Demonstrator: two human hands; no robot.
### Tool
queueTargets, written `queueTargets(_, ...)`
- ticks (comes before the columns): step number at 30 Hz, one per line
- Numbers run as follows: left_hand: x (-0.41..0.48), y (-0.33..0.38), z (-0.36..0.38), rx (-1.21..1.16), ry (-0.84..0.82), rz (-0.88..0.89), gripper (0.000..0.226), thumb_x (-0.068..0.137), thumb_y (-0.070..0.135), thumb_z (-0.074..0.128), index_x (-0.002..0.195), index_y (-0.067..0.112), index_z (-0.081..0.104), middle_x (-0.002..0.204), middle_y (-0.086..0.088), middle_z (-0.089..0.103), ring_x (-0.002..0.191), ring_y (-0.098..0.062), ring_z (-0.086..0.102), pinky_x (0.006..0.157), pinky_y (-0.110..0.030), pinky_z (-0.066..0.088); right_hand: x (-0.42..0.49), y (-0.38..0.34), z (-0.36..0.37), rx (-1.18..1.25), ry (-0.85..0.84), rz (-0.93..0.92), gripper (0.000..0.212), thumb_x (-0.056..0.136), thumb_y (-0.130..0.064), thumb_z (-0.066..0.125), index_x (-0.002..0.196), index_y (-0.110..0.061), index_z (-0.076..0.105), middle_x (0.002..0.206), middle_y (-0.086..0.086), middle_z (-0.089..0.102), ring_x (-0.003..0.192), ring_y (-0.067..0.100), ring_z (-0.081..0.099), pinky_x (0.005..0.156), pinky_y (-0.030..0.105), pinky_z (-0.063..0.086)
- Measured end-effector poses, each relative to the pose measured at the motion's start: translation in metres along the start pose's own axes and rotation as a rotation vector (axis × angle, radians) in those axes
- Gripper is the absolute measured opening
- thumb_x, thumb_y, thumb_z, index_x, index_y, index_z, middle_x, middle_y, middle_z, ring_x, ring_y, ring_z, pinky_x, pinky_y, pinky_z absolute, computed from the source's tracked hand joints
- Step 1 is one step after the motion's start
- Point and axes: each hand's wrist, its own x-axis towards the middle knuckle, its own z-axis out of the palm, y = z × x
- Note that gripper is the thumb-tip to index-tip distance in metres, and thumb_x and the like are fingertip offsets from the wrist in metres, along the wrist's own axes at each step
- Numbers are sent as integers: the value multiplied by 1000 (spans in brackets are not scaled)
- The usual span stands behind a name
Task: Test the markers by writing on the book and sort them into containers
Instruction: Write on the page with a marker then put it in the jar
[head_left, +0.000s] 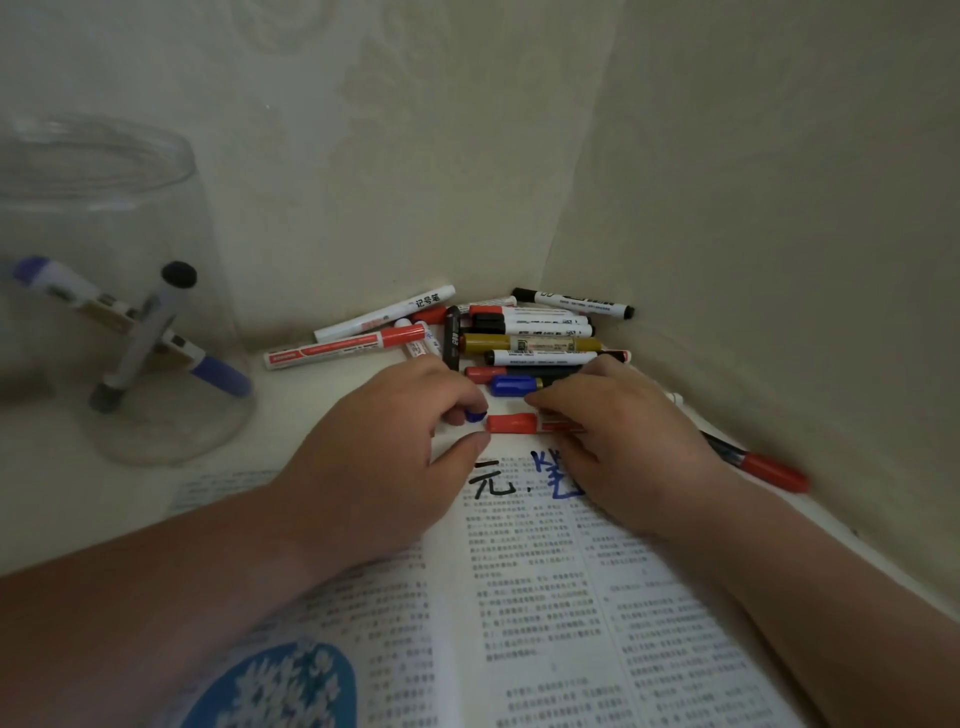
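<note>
An open printed book (545, 571) lies in front of me, with black (491, 480) and blue handwriting (548, 470) at the top of its right page. At the book's top edge my left hand (384, 441) pinches a small blue cap (474, 414) with curled fingers. My right hand (628, 436) grips the body of a red-capped marker (511, 423), which lies level with its cap pointing at my left hand. A pile of markers (524, 338) fills the corner just beyond both hands. The marker's body is mostly hidden under my right fingers.
A clear glass jar (62, 171) stands at the left with three markers (150, 332) inside. A red-ended marker (763, 470) lies by the right wall. Walls close in behind and to the right. A blue-capped marker (514, 385) lies between my hands and the pile.
</note>
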Motion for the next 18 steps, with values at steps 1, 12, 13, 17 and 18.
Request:
queueTargets(1,0,0,0,-4,-4,0,15,91,36,65,106,34,65,91,24,51,90,10,47,71,-7,34,0,1,0,-7,6,-6,41,91,-17,64,130,-30,63,114,-13,65,108,11,46,93,36,46)
queueTargets(12,-2,6,-3,-112,-93,91,32,92,58,53,119,41,57,105,26,56,99,4,54,78,-13,42,-12,-14,-7,-21,197,-331,31,100,-33,53,128,-28,65,97,-3,58,66,14,55,48,35,48)
queueTargets(13,-3,6,-3,-117,-118,102,30,94,56,50,120,42,55,106,26,58,99,4,55,80,-14,43,-13,-15,-7,-22,217,-367,30,100,-33,56,128,-28,65,94,-4,61,66,14,57,48,35,48)
queueTargets(17,-2,9,-3,-105,-163,68,43,100,60,34,134,42,53,117,32,57,103,9,51,85,-10,39,-18,-12,-9,413,199,-138,35,85,-29,80,118,-34,71,86,-10,71,72,6,64,63,38,54)
queueTargets(18,-2,9,-4,-95,-176,52,49,97,63,30,135,42,53,114,35,52,101,11,48,84,-7,36,-17,-9,-11,591,154,19,38,78,-31,85,113,-37,72,78,-7,71,66,8,64,61,38,53)
